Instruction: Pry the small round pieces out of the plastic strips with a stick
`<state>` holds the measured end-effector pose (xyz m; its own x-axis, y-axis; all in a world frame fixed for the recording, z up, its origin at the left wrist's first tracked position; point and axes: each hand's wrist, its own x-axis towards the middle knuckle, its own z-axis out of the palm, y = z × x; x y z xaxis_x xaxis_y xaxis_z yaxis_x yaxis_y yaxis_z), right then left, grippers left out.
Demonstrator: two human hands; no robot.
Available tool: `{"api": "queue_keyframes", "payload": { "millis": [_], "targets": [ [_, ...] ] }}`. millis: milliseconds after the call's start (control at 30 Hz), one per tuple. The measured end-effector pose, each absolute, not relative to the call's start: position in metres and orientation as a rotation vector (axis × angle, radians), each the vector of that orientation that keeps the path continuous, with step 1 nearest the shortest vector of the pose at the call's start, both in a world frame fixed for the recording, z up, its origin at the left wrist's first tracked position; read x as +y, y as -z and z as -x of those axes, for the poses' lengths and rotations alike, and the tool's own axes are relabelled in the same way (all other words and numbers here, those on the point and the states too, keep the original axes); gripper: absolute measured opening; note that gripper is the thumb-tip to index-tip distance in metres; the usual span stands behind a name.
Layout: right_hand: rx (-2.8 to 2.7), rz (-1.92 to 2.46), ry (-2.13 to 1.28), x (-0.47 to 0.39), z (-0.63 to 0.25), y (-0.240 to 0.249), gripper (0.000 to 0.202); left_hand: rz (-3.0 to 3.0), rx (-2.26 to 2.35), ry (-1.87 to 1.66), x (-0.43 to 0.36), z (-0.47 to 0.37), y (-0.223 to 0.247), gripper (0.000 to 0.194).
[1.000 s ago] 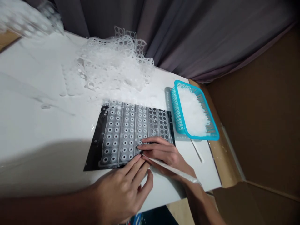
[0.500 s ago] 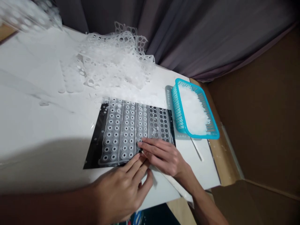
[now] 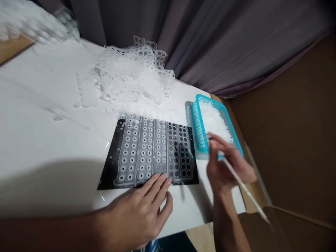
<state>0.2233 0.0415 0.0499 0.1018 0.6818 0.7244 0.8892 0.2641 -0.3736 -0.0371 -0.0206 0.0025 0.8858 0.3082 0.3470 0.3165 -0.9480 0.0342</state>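
Note:
My left hand [image 3: 143, 210] lies palm down, fingers stretched out, their tips on the lower edge of a translucent plastic sheet [image 3: 160, 167]. Rows of round spots cover this sheet: ringed pieces in the left columns, dark circles in the right ones. Beneath it is a black mat [image 3: 107, 176]. Off to the right, my right hand [image 3: 228, 162] is closed around a thin white stick [image 3: 248, 192], which slants down to the right. Its fingertips are over the near side of a blue plastic basket [image 3: 197, 122] and look blurred; a small pale bit shows at them.
White material [image 3: 215, 120] fills much of the basket. Behind the mat lies a heap of punched clear plastic sheets [image 3: 131, 73], with more plastic [image 3: 39, 24] at the far left. A grey curtain [image 3: 147, 21] hangs along the white table's [image 3: 52, 87] back edge.
My right hand has left the sheet beside my left hand and moved right to the basket, carrying the white stick. My left hand has stayed at the sheet's lower edge.

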Motion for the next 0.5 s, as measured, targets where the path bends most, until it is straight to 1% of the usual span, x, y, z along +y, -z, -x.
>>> {"api": "queue_keyframes", "payload": {
  "millis": [33, 100, 167, 233, 267, 333, 433, 500],
  "targets": [
    [-1.581, 1.543, 0.384, 0.046, -0.237, -0.058, 0.006, 3.028, -0.490, 0.544, -0.020, 0.037, -0.004, 0.060],
    [-1.570, 1.619, 0.486, 0.051, -0.259, -0.070, 0.013, 3.027, -0.477, 0.529, -0.018, 0.038, -0.006, 0.062],
    [-1.642, 1.634, 0.495, 0.050, -0.270, -0.076, 0.016, 3.024, -0.510, 0.520, -0.017, 0.038, -0.007, 0.064],
    [-1.743, 1.613, 0.432, 0.042, -0.266, -0.078, 0.011, 3.026, -0.578, 0.516, -0.018, 0.037, -0.007, 0.065],
    [-1.810, 1.589, 0.357, 0.037, -0.260, -0.077, 0.007, 3.031, -0.616, 0.512, -0.019, 0.036, -0.006, 0.065],
    [-1.990, 1.491, 0.076, 0.026, -0.243, -0.071, 0.002, 3.042, -0.664, 0.508, -0.020, 0.035, -0.004, 0.064],
    [-2.199, 1.229, -0.433, 0.017, -0.219, -0.057, 0.008, 3.046, -0.688, 0.518, -0.022, 0.033, -0.002, 0.063],
    [-2.233, 1.134, -0.601, 0.016, -0.209, -0.046, 0.010, 3.046, -0.689, 0.524, -0.022, 0.032, -0.001, 0.063]
  ]
}}
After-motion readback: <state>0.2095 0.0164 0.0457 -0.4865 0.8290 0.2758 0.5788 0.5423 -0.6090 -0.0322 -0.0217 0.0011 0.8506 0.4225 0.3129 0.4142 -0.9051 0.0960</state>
